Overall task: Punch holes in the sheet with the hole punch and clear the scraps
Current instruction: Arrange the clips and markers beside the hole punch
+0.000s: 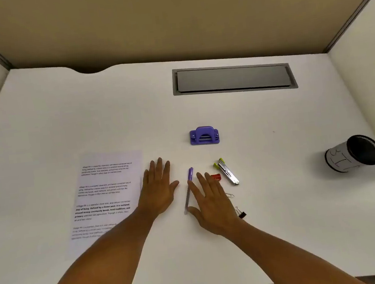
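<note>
Sheet [108, 193] left on desk [284, 224], hole punch [204, 135] behind pen [189, 188] (centre), stapler [226, 171] right

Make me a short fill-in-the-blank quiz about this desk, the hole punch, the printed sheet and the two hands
1. The hole punch is coloured ____.
2. The printed sheet lies on the desk beside the ____ hand.
3. Both the left hand and the right hand have their fingers ____, holding nothing.
4. The pen lies ____ the two hands.

Missing words: purple; left; straight; between
</note>
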